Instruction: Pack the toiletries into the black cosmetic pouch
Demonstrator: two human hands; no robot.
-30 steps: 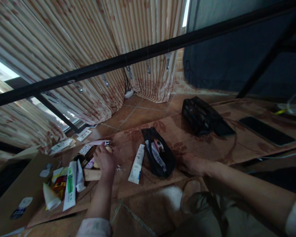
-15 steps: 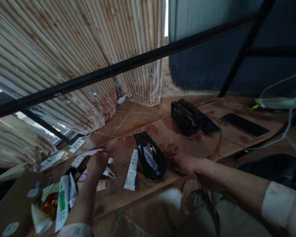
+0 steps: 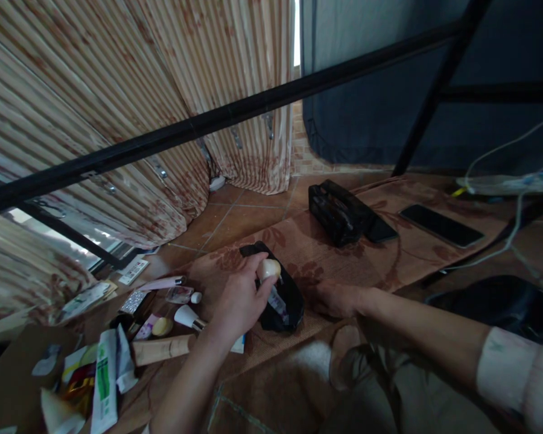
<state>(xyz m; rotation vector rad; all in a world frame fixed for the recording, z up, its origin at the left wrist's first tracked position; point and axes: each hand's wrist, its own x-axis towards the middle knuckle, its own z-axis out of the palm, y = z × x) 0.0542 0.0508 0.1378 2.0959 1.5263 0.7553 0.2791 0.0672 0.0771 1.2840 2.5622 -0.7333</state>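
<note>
My left hand [image 3: 242, 295] is over the open black pouch [image 3: 292, 295], its fingers closed round a small cream-coloured rounded item [image 3: 268, 270]. A pale packet [image 3: 278, 306] shows inside the pouch opening. Beside the pouch's right side, my right hand [image 3: 332, 298] rests low on the brown patterned cloth [image 3: 271, 238]; its fingers are dark and blurred. Left of the pouch lie a white-headed brush [image 3: 187, 316], a small clear bottle [image 3: 180, 294], a yellowish sponge-like piece [image 3: 161, 327] and a beige tube [image 3: 160, 349]. Under my left forearm, a white tube is mostly covered.
A second black pouch [image 3: 335, 214] and a dark phone [image 3: 441, 225] lie toward the right. At lower left, a green-and-white tube [image 3: 104, 380] lies near a cardboard box [image 3: 20, 374]. A black metal bar [image 3: 235, 114] crosses in front of the curtains [image 3: 140, 72]. White cable [image 3: 518, 223] hangs at right.
My left hand has moved right from the scattered items to above the pouch, carrying the cream-coloured rounded item. My right hand stays beside the pouch.
</note>
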